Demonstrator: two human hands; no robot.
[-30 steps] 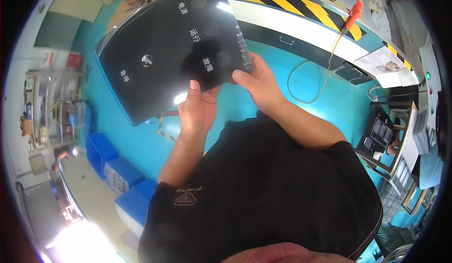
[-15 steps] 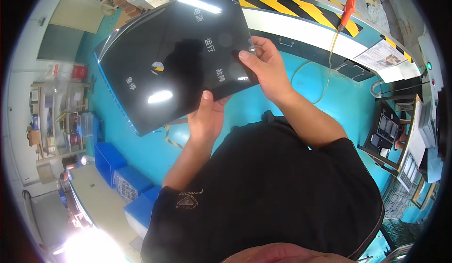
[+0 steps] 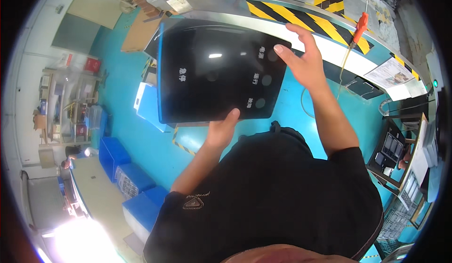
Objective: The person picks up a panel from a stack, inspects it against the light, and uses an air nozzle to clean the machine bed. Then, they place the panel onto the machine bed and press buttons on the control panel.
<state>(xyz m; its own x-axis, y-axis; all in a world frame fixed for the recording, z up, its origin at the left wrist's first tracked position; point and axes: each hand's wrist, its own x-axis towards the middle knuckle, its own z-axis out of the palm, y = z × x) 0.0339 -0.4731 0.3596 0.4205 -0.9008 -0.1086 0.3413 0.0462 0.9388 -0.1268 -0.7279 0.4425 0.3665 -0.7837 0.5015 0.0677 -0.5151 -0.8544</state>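
Observation:
A glossy black panel [image 3: 216,91] with a blue left edge, white lettering and several dark round spots is held up before me, nearly level. My left hand [image 3: 223,130] grips its near edge, thumb on top and fingers hidden beneath. At the far right corner, my right hand [image 3: 307,62] has its thumb and index finger spread apart. The thumb tip is at the panel's edge; whether it touches I cannot tell.
A metal-edged bench [image 3: 221,0] with yellow-black striped tape runs along the far side. An orange air gun [image 3: 360,27] hangs over it on a hose. Blue bins [image 3: 134,180] stand at lower left, shelves [image 3: 61,102] at far left, and a laptop [image 3: 391,145] at right.
The panel has turned clockwise and shifted right. A clear film seen over its upper left earlier no longer stands out. My right hand has loosened from the right edge and spread its fingers.

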